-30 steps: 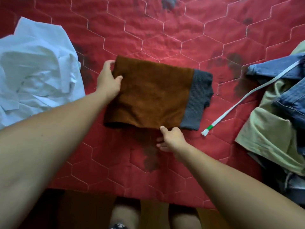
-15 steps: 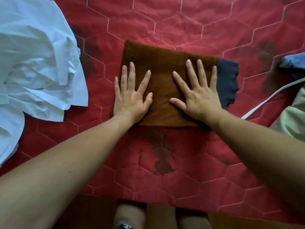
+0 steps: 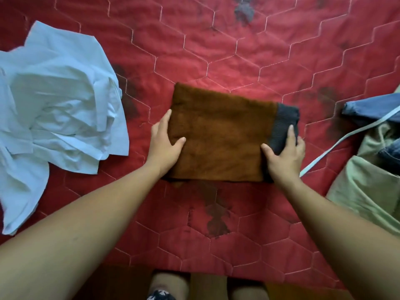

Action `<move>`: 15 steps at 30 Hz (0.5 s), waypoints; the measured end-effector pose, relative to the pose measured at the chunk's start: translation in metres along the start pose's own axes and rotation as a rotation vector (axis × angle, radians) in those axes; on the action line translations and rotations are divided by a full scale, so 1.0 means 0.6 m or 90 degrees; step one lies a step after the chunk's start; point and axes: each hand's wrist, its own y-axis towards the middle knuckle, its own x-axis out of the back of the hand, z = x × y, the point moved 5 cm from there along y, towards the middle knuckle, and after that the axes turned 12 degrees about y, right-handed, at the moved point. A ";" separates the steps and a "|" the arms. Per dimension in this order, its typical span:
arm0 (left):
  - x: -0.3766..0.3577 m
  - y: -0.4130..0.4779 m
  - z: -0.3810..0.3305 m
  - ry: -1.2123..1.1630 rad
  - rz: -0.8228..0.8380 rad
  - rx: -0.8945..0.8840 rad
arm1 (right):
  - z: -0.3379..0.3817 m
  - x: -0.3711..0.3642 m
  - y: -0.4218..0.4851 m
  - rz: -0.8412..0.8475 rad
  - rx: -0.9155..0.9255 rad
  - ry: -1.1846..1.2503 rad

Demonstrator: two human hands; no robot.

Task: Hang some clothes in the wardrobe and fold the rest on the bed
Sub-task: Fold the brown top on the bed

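2 hands [image 3: 165, 146] [image 3: 285, 155] at opposite ends of folded brown sweater [image 3: 220, 135]

We hold a folded brown garment [image 3: 220, 137] flat on the red quilted bedcover [image 3: 194, 50]. Our left hand [image 3: 166, 146] grips its left edge, thumb lying on top. Our right hand [image 3: 285, 154] grips the right end, thumb on the brown cloth and fingers curled over the grey ribbed band [image 3: 285, 118]. A crumpled pale shirt [image 3: 58, 111] lies well apart on our left. On our right sits a heap of denim [image 3: 372, 105] and a pale green garment [image 3: 368, 187], with a white strap [image 3: 337, 145] trailing towards our right wrist.
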 end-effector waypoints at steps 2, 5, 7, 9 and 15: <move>0.011 0.003 0.003 -0.108 0.050 0.059 | 0.008 0.009 0.007 -0.035 -0.114 0.186; 0.018 0.010 -0.005 -0.153 0.176 0.067 | 0.012 0.012 0.015 0.049 -0.376 0.445; 0.025 0.008 -0.015 -0.140 0.216 0.036 | 0.028 0.014 0.007 0.170 -0.461 0.467; 0.038 -0.005 -0.030 -0.137 0.214 0.013 | 0.046 0.026 0.005 0.213 -0.405 0.448; 0.123 -0.097 -0.090 -0.089 0.181 -0.027 | 0.177 0.090 -0.043 0.236 -0.067 0.255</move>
